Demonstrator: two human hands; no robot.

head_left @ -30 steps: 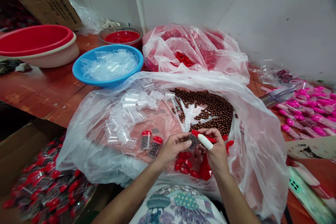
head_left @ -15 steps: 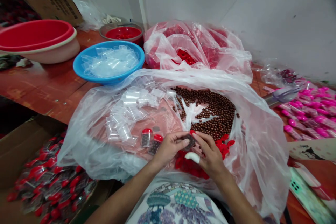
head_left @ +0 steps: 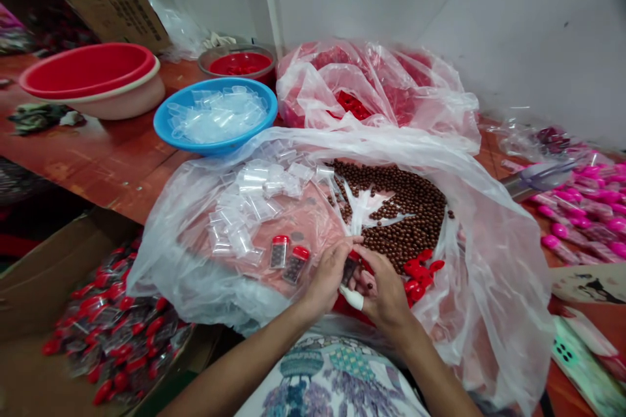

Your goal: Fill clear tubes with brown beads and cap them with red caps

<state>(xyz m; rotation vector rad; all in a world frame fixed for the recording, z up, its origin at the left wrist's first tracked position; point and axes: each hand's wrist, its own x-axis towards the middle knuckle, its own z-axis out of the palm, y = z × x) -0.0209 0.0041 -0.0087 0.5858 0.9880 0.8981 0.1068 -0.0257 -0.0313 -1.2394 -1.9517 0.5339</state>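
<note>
A small vial (head_left: 349, 269) packed with brown balls sits pinched between my left hand (head_left: 328, 275) and my right hand (head_left: 386, 287), both gripping it close to my body. My fingers hide whether its cap is on. Two capped vials (head_left: 288, 259) lie finished just beside my left hand, and a carton (head_left: 44, 260) further left holds many more. Plenty looks left to do: red caps (head_left: 420, 272) near my right hand, the heap of brown balls (head_left: 405, 208) beyond, and empty vials (head_left: 244, 208) scattered on the plastic.
</note>
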